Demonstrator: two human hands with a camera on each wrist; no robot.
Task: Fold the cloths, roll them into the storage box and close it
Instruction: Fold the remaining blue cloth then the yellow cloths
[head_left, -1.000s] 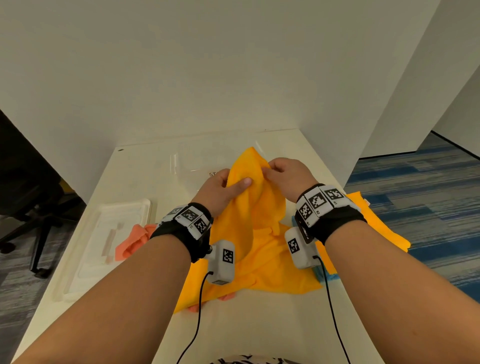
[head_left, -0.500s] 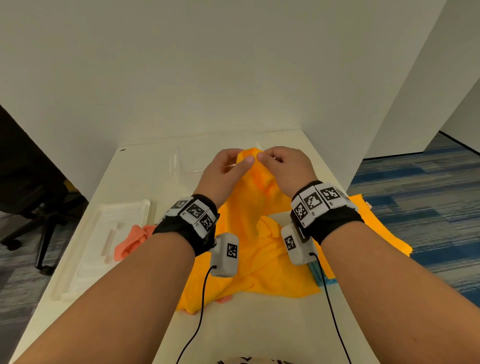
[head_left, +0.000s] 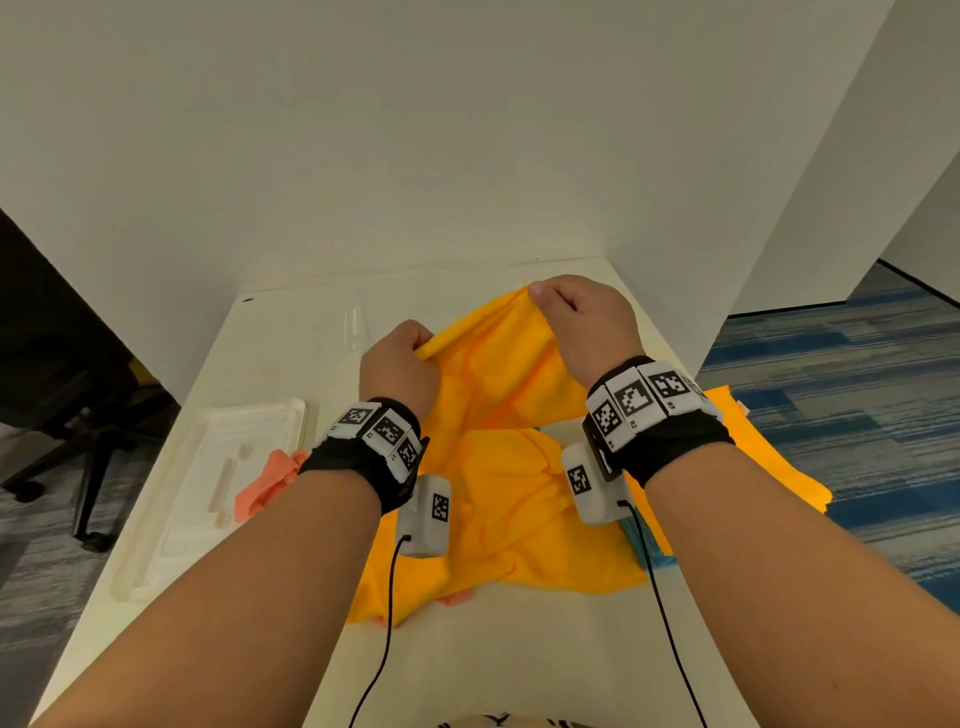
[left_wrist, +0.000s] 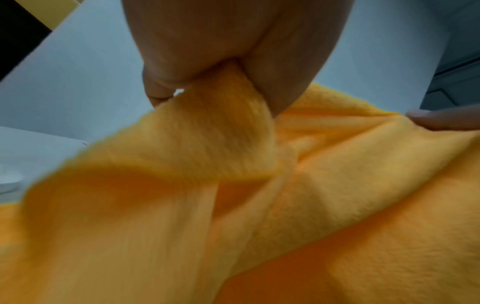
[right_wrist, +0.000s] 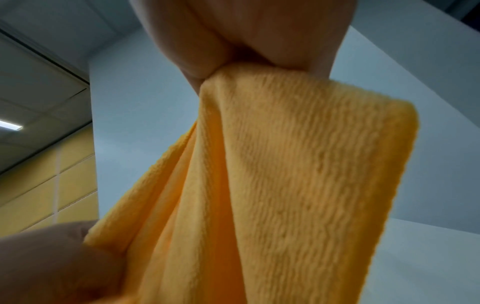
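A person's left hand (head_left: 397, 364) and right hand (head_left: 587, 322) each pinch a corner of an orange cloth (head_left: 498, 364), lifting its far edge above the white desk (head_left: 270, 338). The rest of it drapes onto more orange cloth heaped below (a pink cloth (head_left: 265, 480) lies just left of the heap). A white tray-like lid (head_left: 208, 467) sits left of the pink cloth.

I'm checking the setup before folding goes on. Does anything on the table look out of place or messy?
Mostly tidy. One orange cloth hangs over the table's right edge, and a pink cloth lies crumpled, partly under the orange cloth both hands hold.
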